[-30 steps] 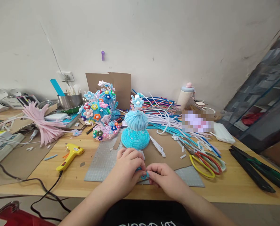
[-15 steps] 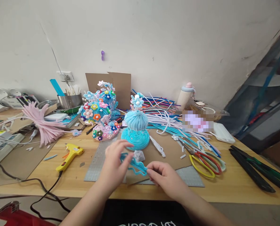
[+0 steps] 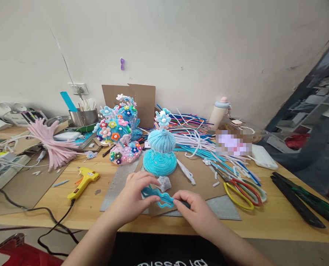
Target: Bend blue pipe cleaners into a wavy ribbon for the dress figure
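Pinching 1 end of the wavy blue strands (image 3: 164, 197), the right hand (image 3: 193, 207) grips narrowly; the left hand (image 3: 133, 197) curves around their other end, thumb and fingers apart, near the crumpled white piece (image 3: 164, 183).

Straight-ahead reach is blocked by the upright blue piece (image 3: 161, 142), with the white bundle (image 3: 164, 183) just in front. Gap left between glue gun (image 3: 83, 182) and grey mat (image 3: 116, 186). Right side obstructed by scissors (image 3: 228, 180).
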A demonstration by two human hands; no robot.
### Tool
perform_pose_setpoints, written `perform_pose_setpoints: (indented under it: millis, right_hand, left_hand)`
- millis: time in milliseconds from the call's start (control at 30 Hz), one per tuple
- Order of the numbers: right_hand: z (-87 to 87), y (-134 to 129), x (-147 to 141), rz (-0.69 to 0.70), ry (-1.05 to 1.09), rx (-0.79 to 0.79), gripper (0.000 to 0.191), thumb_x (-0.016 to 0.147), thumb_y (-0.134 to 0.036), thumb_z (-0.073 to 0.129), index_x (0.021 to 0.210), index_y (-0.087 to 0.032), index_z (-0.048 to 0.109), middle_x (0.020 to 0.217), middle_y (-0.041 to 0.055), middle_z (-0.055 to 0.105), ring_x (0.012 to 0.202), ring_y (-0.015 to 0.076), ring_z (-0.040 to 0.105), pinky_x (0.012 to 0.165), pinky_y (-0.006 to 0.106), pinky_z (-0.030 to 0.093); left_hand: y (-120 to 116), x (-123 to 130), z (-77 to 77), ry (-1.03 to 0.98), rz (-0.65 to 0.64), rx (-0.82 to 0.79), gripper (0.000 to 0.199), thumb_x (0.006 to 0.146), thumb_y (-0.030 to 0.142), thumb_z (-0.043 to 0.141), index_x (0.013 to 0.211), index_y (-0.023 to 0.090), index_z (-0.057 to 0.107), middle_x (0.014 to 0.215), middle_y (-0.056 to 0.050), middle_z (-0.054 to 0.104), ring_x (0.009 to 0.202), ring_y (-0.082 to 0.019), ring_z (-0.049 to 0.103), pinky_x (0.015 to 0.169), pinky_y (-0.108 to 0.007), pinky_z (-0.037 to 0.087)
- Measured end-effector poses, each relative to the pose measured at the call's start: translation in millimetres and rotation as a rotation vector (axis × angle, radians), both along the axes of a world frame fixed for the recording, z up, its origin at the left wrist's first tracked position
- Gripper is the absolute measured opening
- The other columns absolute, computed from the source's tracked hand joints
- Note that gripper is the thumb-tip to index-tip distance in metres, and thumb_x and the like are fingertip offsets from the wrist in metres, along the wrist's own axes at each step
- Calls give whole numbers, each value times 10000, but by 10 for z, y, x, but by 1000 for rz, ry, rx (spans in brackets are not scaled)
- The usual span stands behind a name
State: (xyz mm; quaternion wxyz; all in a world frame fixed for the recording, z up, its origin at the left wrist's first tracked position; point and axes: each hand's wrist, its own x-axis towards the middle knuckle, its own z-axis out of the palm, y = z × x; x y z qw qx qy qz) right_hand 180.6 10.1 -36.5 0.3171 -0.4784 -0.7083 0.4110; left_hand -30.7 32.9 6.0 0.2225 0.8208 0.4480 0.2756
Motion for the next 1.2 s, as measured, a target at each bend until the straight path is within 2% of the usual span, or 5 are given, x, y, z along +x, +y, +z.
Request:
perform_pose_setpoints:
  millis: [100,267,500,867,1200]
  right_hand:
    - [6,-18,-6,28,-33,15,207,873,-272,469,763,-171,612,733,5,610,714,157,543,645,235,388]
    - [17,-27,8,59,-69,8,179,866,-241,482,769,-172,617,753,7,629,731,156,563,651,233,389]
    - [14,-6,15,87,-89,24,159,860,-240,503,777,-176,623,766,5,631,735,150,566,649,231,386]
    - [43,-39,-12,159,-129,57,150,861,-211,500,773,-177,616,736,-9,604,701,132,542,626,220,373]
    - [31,-31,11,174,-129,52,131,869,-230,517,777,-189,601,771,-12,608,743,138,548,653,227,371]
  left_hand:
    - [-10,50,64,129,-111,-15,50,776,231,673,818,258,665,868,28,672,941,-189,578,902,-377,321]
    - [23,71,25,137,-151,-30,67,806,182,626,764,223,657,760,37,682,789,-154,600,867,-340,338]
    - [-5,73,45,129,-55,-140,64,809,203,594,793,221,653,797,15,671,846,-194,547,757,-304,388]
    - [-5,151,-3,130,-258,-170,101,812,294,628,791,206,675,747,16,673,744,-158,588,805,-303,366]
    - [-37,235,-52,157,-136,-173,29,766,196,654,771,220,668,754,13,666,786,-184,551,698,-269,374]
